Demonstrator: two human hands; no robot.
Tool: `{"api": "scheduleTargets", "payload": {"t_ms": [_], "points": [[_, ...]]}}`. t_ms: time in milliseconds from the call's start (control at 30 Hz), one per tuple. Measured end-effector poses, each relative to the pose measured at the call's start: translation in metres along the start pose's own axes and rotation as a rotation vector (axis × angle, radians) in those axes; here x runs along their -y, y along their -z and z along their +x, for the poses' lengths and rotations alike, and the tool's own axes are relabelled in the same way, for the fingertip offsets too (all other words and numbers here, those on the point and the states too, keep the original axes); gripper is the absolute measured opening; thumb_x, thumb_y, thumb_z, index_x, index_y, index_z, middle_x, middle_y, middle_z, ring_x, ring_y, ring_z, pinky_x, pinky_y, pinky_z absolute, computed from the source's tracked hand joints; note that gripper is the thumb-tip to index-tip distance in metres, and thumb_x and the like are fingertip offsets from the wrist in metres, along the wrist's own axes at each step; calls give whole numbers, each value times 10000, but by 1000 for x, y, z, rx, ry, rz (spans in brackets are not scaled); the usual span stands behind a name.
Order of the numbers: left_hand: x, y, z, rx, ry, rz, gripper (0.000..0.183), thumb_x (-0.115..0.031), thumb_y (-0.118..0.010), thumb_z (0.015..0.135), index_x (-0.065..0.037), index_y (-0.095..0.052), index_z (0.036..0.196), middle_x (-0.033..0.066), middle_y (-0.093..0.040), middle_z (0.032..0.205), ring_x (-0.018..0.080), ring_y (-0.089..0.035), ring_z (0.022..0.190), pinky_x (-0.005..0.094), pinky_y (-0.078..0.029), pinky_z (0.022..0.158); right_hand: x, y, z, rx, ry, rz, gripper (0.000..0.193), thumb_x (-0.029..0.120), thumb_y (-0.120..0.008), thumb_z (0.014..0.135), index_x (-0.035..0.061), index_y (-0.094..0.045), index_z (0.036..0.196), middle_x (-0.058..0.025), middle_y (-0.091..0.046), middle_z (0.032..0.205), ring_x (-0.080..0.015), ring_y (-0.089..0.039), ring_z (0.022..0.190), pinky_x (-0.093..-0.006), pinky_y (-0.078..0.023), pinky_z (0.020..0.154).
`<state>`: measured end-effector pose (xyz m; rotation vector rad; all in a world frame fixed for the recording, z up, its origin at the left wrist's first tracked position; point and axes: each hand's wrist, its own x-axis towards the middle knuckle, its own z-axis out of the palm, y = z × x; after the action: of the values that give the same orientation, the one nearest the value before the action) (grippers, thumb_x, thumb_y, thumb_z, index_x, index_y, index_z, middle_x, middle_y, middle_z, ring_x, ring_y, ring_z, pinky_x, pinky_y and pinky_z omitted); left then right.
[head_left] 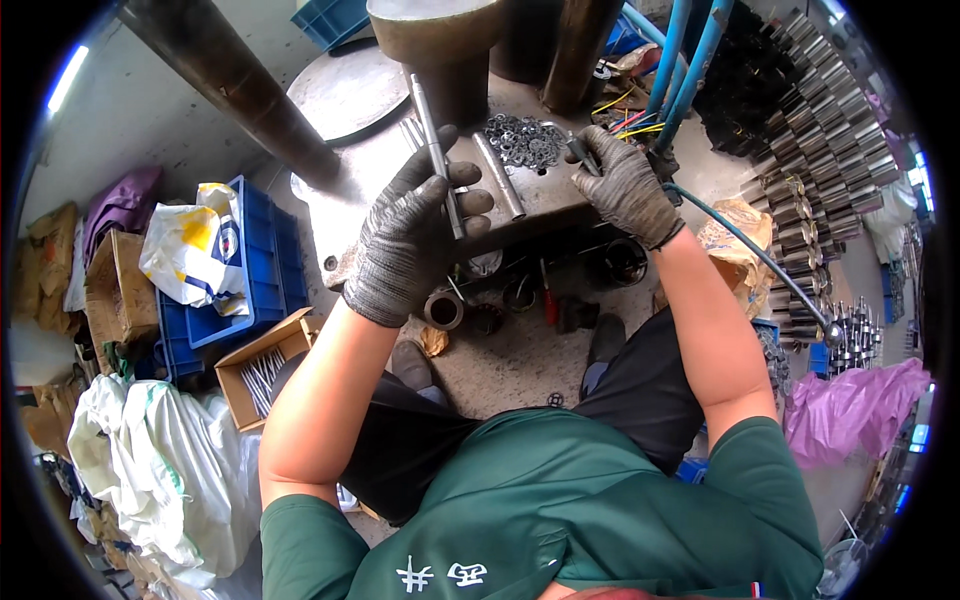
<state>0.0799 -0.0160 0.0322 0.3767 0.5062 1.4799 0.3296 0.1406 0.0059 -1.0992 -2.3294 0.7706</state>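
Note:
My left hand, in a grey knit glove with dark fingertips, is closed around a slim stepped metal rod. The rod stands tilted, its thin end pointing away from me. In my gloved right hand, thumb and fingers pinch a short dark cylindrical metal piece. Between the hands, a thicker metal tube lies on the steel bench. A pile of small dark rings sits beyond it. More thin rods lie behind my left hand, partly hidden by it.
A heavy round steel column rises at the bench's back. Blue hoses run on the right, near stacked metal cylinders. To the left stand blue crates and a cardboard box of thin metal rods. A red-handled tool is below the bench.

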Motion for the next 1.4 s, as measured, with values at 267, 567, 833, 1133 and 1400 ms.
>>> {"api": "scheduleTargets", "payload": {"t_ms": [267,567,833,1133,1400], "points": [[-2,21,9,-165,-18,-14,477,-4,-562,949,-45,-488,1418,98,-616,994,168,-613,768,245,-525,595,12,-30,7,-6,213,-201,236,101,-689,827,34,-654,1050,-208,-671,918,-387,-664,900,-450,-539,816],[-1,21,7,-282,-13,86,458,-5,-495,891,-24,-505,1349,109,-603,1032,158,-573,735,239,-476,559,23,-45,8,131,334,-436,366,149,-697,814,83,-670,1173,-172,-694,980,-394,-642,979,-500,-521,856],[-1,23,8,-346,2,153,426,-16,-472,904,-24,-513,1328,111,-611,1028,153,-584,725,232,-486,555,17,-37,-14,121,413,-527,310,202,-738,763,93,-648,1038,-116,-630,945,-364,-600,973,-497,-476,856],[7,23,11,-347,7,169,386,-51,-523,919,-31,-544,1304,91,-643,996,144,-607,734,226,-492,573,10,-45,-23,-56,649,-387,189,214,-738,779,88,-648,887,-99,-634,879,-333,-621,922,-481,-488,799],[19,24,13,-290,23,281,344,-114,-582,938,-19,-579,1269,83,-656,904,124,-589,621,203,-445,478,16,-42,-22,-186,62,261,162,85,-756,837,56,-608,896,-69,-619,791,-191,-628,751,-329,-509,704]]}}
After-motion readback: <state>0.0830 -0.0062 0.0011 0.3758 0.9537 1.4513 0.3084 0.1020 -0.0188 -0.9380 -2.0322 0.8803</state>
